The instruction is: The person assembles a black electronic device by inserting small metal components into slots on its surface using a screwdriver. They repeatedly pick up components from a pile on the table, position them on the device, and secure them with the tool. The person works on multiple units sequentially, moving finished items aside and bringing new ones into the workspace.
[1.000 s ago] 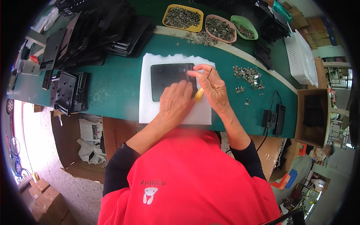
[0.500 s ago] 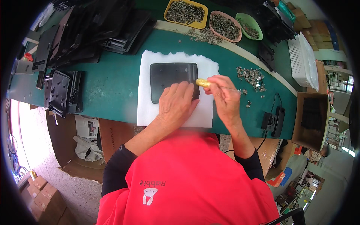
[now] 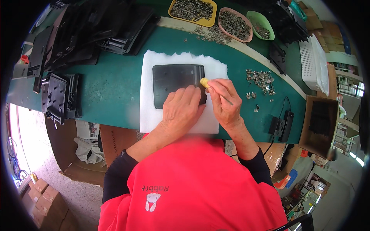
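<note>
A black flat plastic panel (image 3: 173, 79) lies on a white foam sheet (image 3: 148, 119) on the green table. My left hand (image 3: 181, 106) rests on the panel's near right part, fingers stretched out flat and pressing on it. My right hand (image 3: 225, 102) is closed round a screwdriver with a yellow handle (image 3: 204, 82), held reversed. Its handle end is at the ridged right edge of the panel, and the thin metal shaft points back out of the hand. Whether the handle touches the edge I cannot tell for sure.
Small metal clips (image 3: 262, 81) lie loose to the right, near a black power adapter (image 3: 285, 125). Yellow (image 3: 213, 17), pink (image 3: 246, 37) and green (image 3: 271, 32) trays of small parts stand at the back. Black plastic parts (image 3: 61, 96) are stacked at the left.
My right hand has moved slightly left and down, and the screwdriver has tilted, its handle end now lower along the panel's edge. My left hand stays on the panel.
</note>
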The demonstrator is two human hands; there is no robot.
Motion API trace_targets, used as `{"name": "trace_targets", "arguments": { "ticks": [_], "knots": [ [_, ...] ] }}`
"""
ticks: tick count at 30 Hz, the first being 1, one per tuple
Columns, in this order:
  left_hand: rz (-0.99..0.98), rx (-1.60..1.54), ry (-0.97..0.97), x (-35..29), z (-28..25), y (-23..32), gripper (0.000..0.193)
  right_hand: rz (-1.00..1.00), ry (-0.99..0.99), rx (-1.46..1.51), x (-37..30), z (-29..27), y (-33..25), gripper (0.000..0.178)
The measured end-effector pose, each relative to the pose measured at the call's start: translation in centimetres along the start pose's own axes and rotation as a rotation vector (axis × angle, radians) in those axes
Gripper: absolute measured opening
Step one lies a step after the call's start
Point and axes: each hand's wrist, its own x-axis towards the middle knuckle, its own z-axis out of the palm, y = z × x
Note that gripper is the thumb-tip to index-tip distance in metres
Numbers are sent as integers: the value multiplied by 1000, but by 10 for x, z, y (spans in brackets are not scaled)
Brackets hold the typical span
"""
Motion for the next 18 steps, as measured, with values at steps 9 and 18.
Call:
{"name": "trace_targets", "arguments": {
  "ticks": [9,18],
  "knots": [
    [11,39,-84,2,-3,3,59,248,-63,94,43,-4,38,13],
    [49,114,-117,4,3,2,68,605,19,412,65,-2,37,31]
  ]
}}
